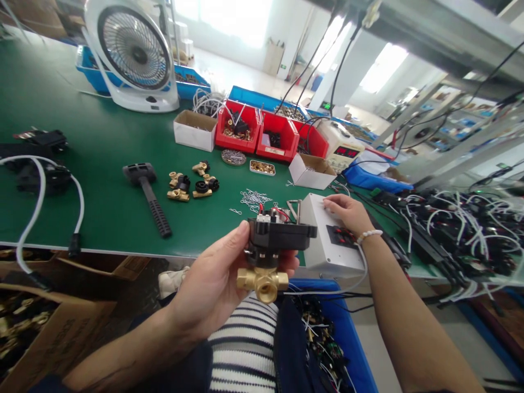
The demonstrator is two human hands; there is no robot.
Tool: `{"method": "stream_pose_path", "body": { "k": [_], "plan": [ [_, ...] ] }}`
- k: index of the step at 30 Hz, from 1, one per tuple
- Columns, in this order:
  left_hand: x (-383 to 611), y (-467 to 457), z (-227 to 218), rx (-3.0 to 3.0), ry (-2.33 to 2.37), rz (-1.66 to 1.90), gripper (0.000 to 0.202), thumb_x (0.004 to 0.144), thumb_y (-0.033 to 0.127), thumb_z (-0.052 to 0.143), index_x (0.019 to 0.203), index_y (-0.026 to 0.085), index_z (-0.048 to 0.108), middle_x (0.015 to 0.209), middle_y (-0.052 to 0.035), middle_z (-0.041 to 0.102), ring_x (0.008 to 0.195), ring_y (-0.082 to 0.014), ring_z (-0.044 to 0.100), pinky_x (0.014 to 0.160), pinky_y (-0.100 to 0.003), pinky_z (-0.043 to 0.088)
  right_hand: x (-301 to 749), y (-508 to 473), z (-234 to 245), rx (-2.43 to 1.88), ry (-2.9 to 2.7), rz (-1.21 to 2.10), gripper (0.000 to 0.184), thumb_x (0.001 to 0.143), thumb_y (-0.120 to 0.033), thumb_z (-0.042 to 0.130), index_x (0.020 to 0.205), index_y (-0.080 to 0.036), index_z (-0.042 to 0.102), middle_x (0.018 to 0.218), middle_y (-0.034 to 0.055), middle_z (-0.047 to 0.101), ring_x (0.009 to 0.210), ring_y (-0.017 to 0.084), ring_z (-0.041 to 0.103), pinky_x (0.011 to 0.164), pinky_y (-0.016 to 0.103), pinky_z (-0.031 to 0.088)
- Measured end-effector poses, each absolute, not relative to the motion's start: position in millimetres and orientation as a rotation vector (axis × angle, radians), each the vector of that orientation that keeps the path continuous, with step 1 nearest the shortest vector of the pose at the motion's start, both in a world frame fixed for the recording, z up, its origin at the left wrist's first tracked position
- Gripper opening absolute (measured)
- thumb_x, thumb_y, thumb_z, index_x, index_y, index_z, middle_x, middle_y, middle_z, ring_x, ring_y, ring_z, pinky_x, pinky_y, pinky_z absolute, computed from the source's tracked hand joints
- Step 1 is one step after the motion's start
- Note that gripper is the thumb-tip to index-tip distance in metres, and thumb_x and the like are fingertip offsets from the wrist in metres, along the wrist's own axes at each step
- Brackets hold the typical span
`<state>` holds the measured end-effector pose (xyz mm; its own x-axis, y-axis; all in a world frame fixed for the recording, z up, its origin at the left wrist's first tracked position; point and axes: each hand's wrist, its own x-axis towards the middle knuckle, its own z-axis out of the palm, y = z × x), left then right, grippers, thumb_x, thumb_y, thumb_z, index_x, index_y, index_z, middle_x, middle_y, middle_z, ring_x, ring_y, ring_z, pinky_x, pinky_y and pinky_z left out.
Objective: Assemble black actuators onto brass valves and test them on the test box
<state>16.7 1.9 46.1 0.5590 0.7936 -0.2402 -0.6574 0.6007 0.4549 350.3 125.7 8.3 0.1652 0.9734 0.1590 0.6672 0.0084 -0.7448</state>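
My left hand (pixel 221 273) is wrapped round a motorized brass valve (pixel 266 281), its black actuator housing (pixel 280 234) on top and the brass ports below. The housing's top is uncovered, with red wires and small parts showing. My right hand (pixel 347 210) rests on a grey-white control box (pixel 319 234), thumb and fingers close together at its upper face; whether they grip a small switch there is hidden. Black connectors with red wires sit in the box's cutout beneath the wrist. Beyond the valve lies a heap of wire cotter pins (pixel 254 197).
A black mallet (pixel 148 196) and several brass fittings (pixel 179 186) lie left on the green table (pixel 98 164). Behind stand red bins (pixel 237 128), white cartons (pixel 195 130), a fan (pixel 135 54) and a power supply (pixel 339 144). Cabled units (pixel 466 234) pile up right. A blue crate (pixel 356 338) is below.
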Motion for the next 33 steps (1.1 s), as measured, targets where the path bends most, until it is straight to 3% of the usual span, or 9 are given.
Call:
{"method": "stream_pose_path", "body": {
  "k": [6, 11, 19, 24, 29, 33],
  "plan": [
    [15, 4, 42, 0.271, 0.335, 0.827, 0.039, 0.099, 0.030, 0.046, 0.090, 0.004, 0.074, 0.079, -0.0132, 0.073, 0.074, -0.0178, 0.073, 0.074, -0.027, 0.061, 350, 126, 8, -1.745, -1.595, 0.529, 0.050, 0.063, -0.064, 0.072, 0.084, -0.018, 0.070, 0.080, 0.0060, 0.071, 0.079, 0.023, 0.063, 0.078, 0.036, 0.050],
    [14, 6, 38, 0.130, -0.018, 0.762, 0.015, 0.085, 0.019, 0.067, 0.088, 0.005, 0.071, 0.062, -0.0020, 0.065, 0.055, -0.0091, 0.064, 0.062, -0.020, 0.059, 348, 125, 11, -1.762, -1.626, 0.522, 0.047, 0.063, -0.061, 0.072, 0.084, -0.019, 0.070, 0.085, 0.0071, 0.071, 0.083, 0.025, 0.064, 0.080, 0.037, 0.051],
    [17, 6, 35, 0.184, 0.027, 0.779, 0.017, 0.080, 0.025, 0.075, 0.090, 0.011, 0.074, 0.052, 0.0031, 0.059, 0.039, -0.0058, 0.049, 0.056, -0.022, 0.057, 345, 126, 16, -1.803, -1.681, 0.492, 0.039, 0.067, -0.054, 0.072, 0.084, -0.019, 0.072, 0.084, 0.0073, 0.071, 0.081, 0.025, 0.064, 0.075, 0.038, 0.051],
    [20, 8, 26, 0.241, -0.121, 0.717, 0.028, 0.075, 0.034, 0.080, 0.094, 0.015, 0.073, 0.058, -0.0002, 0.065, 0.045, -0.0087, 0.057, 0.060, -0.022, 0.056, 345, 130, 16, -1.831, -1.675, 0.442, 0.033, 0.067, -0.052, 0.070, 0.076, -0.020, 0.071, 0.080, 0.0063, 0.071, 0.078, 0.024, 0.062, 0.075, 0.037, 0.050],
    [23, 10, 21, 0.264, -0.140, 0.731, 0.026, 0.080, 0.039, 0.074, 0.093, 0.017, 0.071, 0.049, 0.0045, 0.056, 0.035, -0.0072, 0.041, 0.055, -0.024, 0.053, 342, 128, 18, -1.845, -1.663, 0.417, 0.048, 0.067, -0.066, 0.063, 0.075, -0.019, 0.070, 0.072, 0.0059, 0.068, 0.061, 0.019, 0.053, 0.060, 0.032, 0.045],
    [23, 8, 28, 0.295, -0.088, 0.739, 0.031, 0.070, 0.040, 0.081, 0.083, 0.015, 0.070, 0.051, 0.0049, 0.053, 0.039, -0.0068, 0.042, 0.058, -0.024, 0.052, 340, 126, 22, -1.852, -1.660, 0.405, 0.061, 0.066, -0.076, 0.060, 0.076, -0.017, 0.071, 0.072, 0.0082, 0.068, 0.062, 0.018, 0.052, 0.058, 0.031, 0.043]
  ]
}}
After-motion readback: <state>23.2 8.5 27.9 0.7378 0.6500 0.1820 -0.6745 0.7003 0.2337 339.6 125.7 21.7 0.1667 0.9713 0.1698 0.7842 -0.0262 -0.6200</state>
